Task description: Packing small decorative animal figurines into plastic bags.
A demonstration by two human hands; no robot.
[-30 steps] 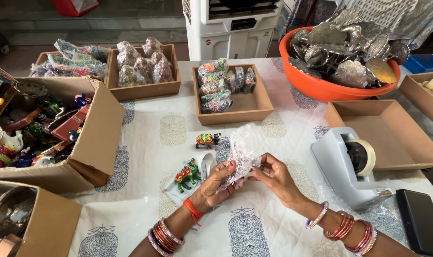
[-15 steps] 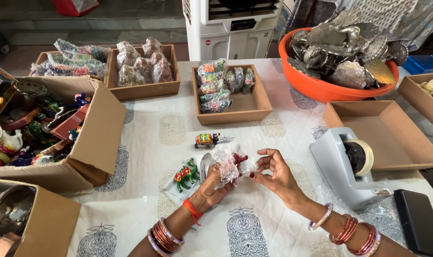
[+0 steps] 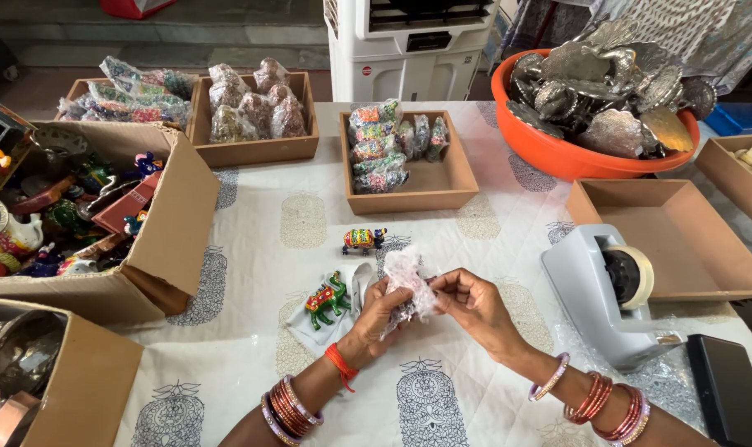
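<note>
My left hand (image 3: 378,313) and my right hand (image 3: 474,304) meet over the table and together grip a small crinkled clear plastic packet (image 3: 407,277) with something dark inside, mostly hidden by the fingers. Both wrists wear several bangles. Just left of my left hand a green and red painted elephant figurine (image 3: 326,298) lies on a clear plastic bag (image 3: 306,324). A second small painted elephant (image 3: 364,240) stands on the cloth a little farther away.
A grey tape dispenser (image 3: 612,290) stands right of my hands, beside an open brown tray (image 3: 728,265). Wooden trays hold wrapped packets (image 3: 380,145). An orange tub (image 3: 558,153) holds silver metal pieces. A cardboard box (image 3: 173,223) of figurines sits left; a black box (image 3: 732,389) lies at the right.
The packet has been drawn down and squeezed smaller between my hands, which have closed in on each other. A red-tipped piece seen by the packet half a second ago no longer shows.
</note>
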